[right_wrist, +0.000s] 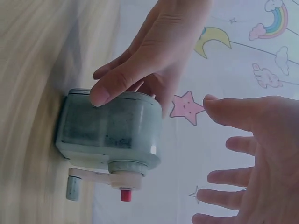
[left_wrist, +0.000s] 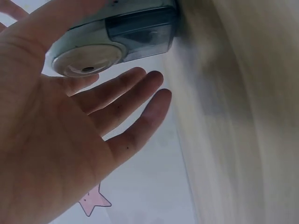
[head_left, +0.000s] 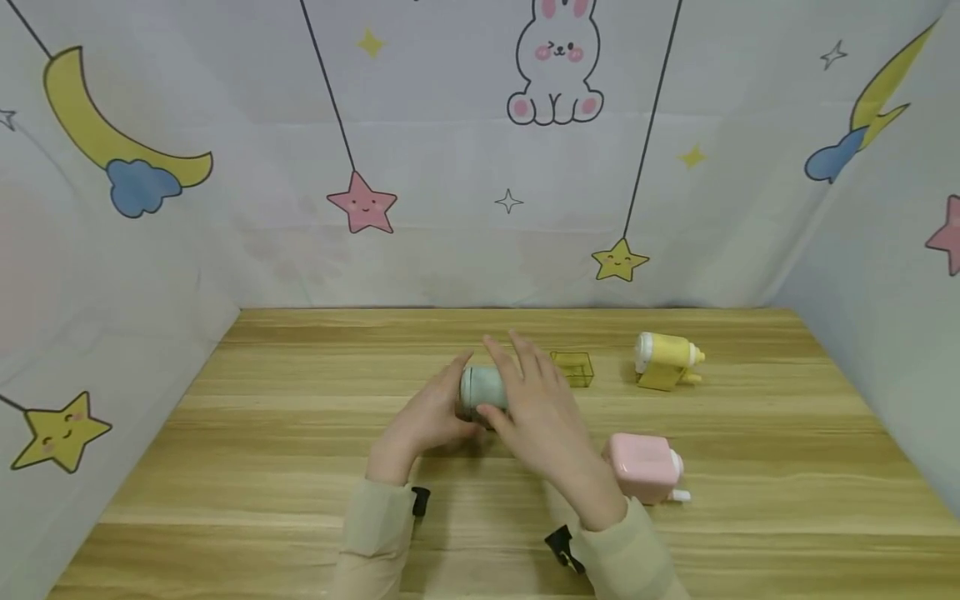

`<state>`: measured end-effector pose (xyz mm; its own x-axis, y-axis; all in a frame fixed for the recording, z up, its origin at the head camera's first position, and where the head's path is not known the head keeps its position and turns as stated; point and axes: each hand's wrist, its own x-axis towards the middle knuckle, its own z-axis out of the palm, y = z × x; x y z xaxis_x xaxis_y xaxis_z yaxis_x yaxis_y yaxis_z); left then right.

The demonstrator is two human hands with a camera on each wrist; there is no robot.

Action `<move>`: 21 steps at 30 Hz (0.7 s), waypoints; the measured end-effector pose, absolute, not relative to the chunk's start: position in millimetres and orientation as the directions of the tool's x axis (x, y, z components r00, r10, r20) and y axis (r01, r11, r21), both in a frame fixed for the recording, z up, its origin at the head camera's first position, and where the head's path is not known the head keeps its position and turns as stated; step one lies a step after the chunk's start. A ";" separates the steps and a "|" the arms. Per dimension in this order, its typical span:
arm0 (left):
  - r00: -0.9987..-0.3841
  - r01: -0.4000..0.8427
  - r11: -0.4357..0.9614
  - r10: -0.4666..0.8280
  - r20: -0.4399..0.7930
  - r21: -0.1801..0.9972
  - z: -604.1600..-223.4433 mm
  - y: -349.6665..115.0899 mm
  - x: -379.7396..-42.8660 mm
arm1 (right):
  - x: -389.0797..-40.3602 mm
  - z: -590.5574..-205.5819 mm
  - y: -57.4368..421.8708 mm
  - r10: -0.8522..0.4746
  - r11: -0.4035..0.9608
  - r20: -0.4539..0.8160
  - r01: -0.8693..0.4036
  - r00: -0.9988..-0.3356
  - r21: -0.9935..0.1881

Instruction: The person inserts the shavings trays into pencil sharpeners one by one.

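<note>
A pale green hand-crank pencil sharpener (head_left: 486, 386) stands on the table between both hands. My left hand (head_left: 423, 417) holds its left end, thumb on the near side and fingers beyond it. The left wrist view shows a round face with a small hole and a dark see-through shavings drawer (left_wrist: 145, 35). My right hand (head_left: 540, 417) is spread over the sharpener's right end in the head view; in the right wrist view its fingers are straight and apart from the body. There the crank (right_wrist: 91, 175) with its red tip (right_wrist: 125, 195) points away from the left hand.
To the right stand a pink pencil sharpener (head_left: 643, 465), close by the right forearm, and a yellow one (head_left: 666, 358) farther back. A see-through yellow drawer (head_left: 573, 371) lies behind the right hand. A patterned cloth (head_left: 450, 250) borders the wooden table.
</note>
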<state>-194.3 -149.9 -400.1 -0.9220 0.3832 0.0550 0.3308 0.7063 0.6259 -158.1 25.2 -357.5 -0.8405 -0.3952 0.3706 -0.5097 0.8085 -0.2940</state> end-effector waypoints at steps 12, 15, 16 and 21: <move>-0.911 0.402 0.772 0.391 0.129 0.493 -385.1 -141.2 -188.8 | -152.0 -346.0 33.7 -0.385 0.829 0.374 -0.495 -0.844 -0.262; -0.904 0.424 0.784 0.395 0.163 0.454 -382.7 -138.7 -188.2 | -150.7 -343.0 37.2 -0.381 0.837 0.362 -0.484 -0.851 -0.256; -0.901 0.433 0.784 0.398 0.175 0.445 -381.9 -137.8 -187.9 | -150.3 -342.0 38.6 -0.379 0.838 0.360 -0.481 -0.853 -0.257; -0.878 0.479 0.788 0.416 0.239 0.387 -378.7 -131.7 -187.1 | -148.5 -337.1 47.3 -0.367 0.844 0.367 -0.472 -0.855 -0.254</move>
<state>-187.1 -131.7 -378.7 -0.8776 0.4155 0.2392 0.4787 0.7880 0.3873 -148.5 47.3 -337.1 -0.8547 -0.3670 0.3671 -0.4717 0.8444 -0.2540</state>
